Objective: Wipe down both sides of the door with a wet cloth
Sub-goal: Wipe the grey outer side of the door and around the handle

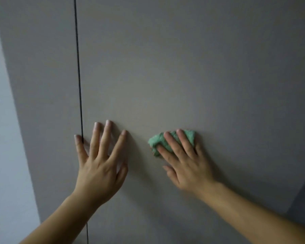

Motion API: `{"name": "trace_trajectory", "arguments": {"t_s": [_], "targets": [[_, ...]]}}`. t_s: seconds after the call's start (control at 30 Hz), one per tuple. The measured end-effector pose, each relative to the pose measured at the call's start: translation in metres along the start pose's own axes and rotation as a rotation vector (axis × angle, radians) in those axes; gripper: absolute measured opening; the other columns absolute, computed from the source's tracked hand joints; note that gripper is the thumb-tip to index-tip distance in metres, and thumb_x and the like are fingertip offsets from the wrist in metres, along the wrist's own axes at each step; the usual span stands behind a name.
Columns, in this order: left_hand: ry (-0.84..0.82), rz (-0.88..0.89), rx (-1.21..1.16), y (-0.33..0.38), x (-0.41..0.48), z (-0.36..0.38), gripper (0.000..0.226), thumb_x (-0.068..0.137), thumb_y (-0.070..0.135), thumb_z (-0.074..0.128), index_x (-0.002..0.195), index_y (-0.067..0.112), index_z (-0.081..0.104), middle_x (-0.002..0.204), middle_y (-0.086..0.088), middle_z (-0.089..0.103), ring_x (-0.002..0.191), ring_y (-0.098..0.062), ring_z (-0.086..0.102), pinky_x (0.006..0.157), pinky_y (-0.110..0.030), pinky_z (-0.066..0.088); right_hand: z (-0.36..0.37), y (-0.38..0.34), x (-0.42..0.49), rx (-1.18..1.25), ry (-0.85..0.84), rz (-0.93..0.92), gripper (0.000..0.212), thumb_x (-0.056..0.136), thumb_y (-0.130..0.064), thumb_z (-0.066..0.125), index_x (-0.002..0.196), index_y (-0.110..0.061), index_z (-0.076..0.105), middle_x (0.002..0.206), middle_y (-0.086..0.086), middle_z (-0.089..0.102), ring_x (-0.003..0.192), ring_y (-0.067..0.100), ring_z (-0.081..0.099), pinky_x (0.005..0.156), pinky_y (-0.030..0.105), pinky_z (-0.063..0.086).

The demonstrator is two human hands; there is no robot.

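Resting flat against the door, left hand, grip spread; right hand, grip straight, atop green cloth

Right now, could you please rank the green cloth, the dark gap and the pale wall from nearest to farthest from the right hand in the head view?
1. green cloth, under the right hand.
2. dark gap, left, by the left hand.
3. pale wall, far left.
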State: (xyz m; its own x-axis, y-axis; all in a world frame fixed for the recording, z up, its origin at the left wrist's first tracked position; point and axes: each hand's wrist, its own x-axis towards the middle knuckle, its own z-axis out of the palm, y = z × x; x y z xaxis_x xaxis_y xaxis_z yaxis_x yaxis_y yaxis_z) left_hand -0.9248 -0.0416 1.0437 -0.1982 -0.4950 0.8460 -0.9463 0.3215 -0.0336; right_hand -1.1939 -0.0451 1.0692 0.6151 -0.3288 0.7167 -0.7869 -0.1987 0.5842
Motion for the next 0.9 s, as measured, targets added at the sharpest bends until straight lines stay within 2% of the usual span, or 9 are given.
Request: {"name": "trace_trajectory", "arguments": {"t_s": [0.1, 0.2, 0.3, 0.4, 0.57, 0.63, 0.7, 0.83, 0.9], "targets": [[0.007, 0.053, 0.006, -0.019, -0.001, -0.001, 0.075, 0.093, 0.043, 0.047, 0.161, 0.018, 0.030, 0.171, -0.022, 0.011, 0.159, -0.044, 0.006, 0.116, -0.080, 0.009, -0.011, 0.021, 0.062, 0.042, 0.071, 0.130, 0.069, 0.096, -0.047, 0.046, 0.159, -0.027, 0.026, 0.168, 0.006, 0.020, 0.155, 0.036, 0.017, 0.123, 0.055, 0.012], [0.004, 0.042, -0.009, -0.029, -0.004, -0.002, 0.074, 0.093, 0.043, 0.047, 0.162, 0.019, 0.030, 0.172, -0.021, 0.009, 0.159, -0.044, 0.003, 0.118, -0.078, 0.007, -0.014, 0.022, 0.101, 0.085, 0.113, 0.329, 0.069, 0.098, -0.047, 0.043, 0.161, -0.024, 0.025, 0.170, 0.012, 0.017, 0.156, 0.039, 0.009, 0.121, 0.061, 0.018], [-0.013, 0.011, -0.023, -0.045, -0.011, -0.005, 0.075, 0.093, 0.043, 0.047, 0.162, 0.017, 0.032, 0.172, -0.022, 0.009, 0.159, -0.044, 0.003, 0.120, -0.075, 0.008, 0.001, -0.029, 0.068, 0.047, 0.010, 0.165, 0.072, 0.096, -0.048, 0.045, 0.160, -0.026, 0.022, 0.170, 0.008, 0.012, 0.156, 0.038, 0.007, 0.118, 0.060, 0.019], [-0.034, 0.009, -0.013, -0.071, -0.022, -0.009, 0.075, 0.093, 0.043, 0.046, 0.162, 0.016, 0.031, 0.172, -0.021, 0.010, 0.159, -0.044, 0.004, 0.122, -0.072, 0.012, 0.006, -0.068, 0.038, -0.001, -0.060, 0.034, 0.071, 0.090, -0.048, 0.050, 0.156, -0.028, 0.030, 0.165, 0.006, 0.021, 0.154, 0.035, 0.015, 0.113, 0.057, 0.024], [-0.030, 0.008, -0.009, -0.104, -0.036, -0.012, 0.076, 0.093, 0.041, 0.051, 0.162, 0.015, 0.031, 0.172, -0.020, 0.011, 0.159, -0.042, 0.007, 0.123, -0.067, 0.017, -0.013, -0.065, 0.139, 0.047, 0.022, 0.095, 0.071, 0.095, -0.048, 0.044, 0.160, -0.028, 0.026, 0.170, 0.006, 0.017, 0.156, 0.036, 0.013, 0.120, 0.057, 0.014], [-0.021, 0.004, -0.021, -0.111, -0.043, -0.008, 0.077, 0.093, 0.041, 0.051, 0.163, 0.016, 0.030, 0.172, -0.020, 0.011, 0.159, -0.042, 0.007, 0.124, -0.066, 0.016, -0.018, -0.070, 0.182, 0.053, 0.051, 0.195, 0.072, 0.095, -0.048, 0.045, 0.161, -0.027, 0.024, 0.171, 0.008, 0.015, 0.157, 0.037, 0.010, 0.119, 0.059, 0.017], [-0.011, -0.001, -0.037, -0.117, -0.051, -0.004, 0.077, 0.091, 0.039, 0.051, 0.162, 0.016, 0.032, 0.171, -0.021, 0.013, 0.159, -0.042, 0.008, 0.125, -0.064, 0.017, -0.015, -0.089, 0.188, 0.029, 0.047, 0.196, 0.075, 0.094, -0.048, 0.046, 0.162, -0.026, 0.021, 0.171, 0.008, 0.012, 0.157, 0.039, 0.009, 0.117, 0.061, 0.021], [-0.024, -0.007, -0.049, -0.129, -0.074, 0.004, 0.079, 0.087, 0.036, 0.054, 0.161, 0.015, 0.035, 0.172, -0.019, 0.012, 0.159, -0.042, 0.010, 0.125, -0.061, 0.017, -0.001, -0.132, 0.131, -0.047, -0.077, -0.083, 0.075, 0.093, -0.049, 0.047, 0.159, -0.025, 0.021, 0.167, 0.009, 0.015, 0.154, 0.037, 0.017, 0.115, 0.061, 0.027], [-0.024, -0.005, -0.058, -0.134, -0.086, 0.007, 0.079, 0.087, 0.035, 0.055, 0.160, 0.015, 0.036, 0.172, -0.019, 0.012, 0.159, -0.042, 0.011, 0.125, -0.060, 0.017, -0.003, -0.135, 0.131, -0.065, -0.091, -0.142, 0.070, 0.094, -0.049, 0.047, 0.157, -0.027, 0.026, 0.166, 0.008, 0.018, 0.152, 0.036, 0.020, 0.116, 0.061, 0.027]]}}
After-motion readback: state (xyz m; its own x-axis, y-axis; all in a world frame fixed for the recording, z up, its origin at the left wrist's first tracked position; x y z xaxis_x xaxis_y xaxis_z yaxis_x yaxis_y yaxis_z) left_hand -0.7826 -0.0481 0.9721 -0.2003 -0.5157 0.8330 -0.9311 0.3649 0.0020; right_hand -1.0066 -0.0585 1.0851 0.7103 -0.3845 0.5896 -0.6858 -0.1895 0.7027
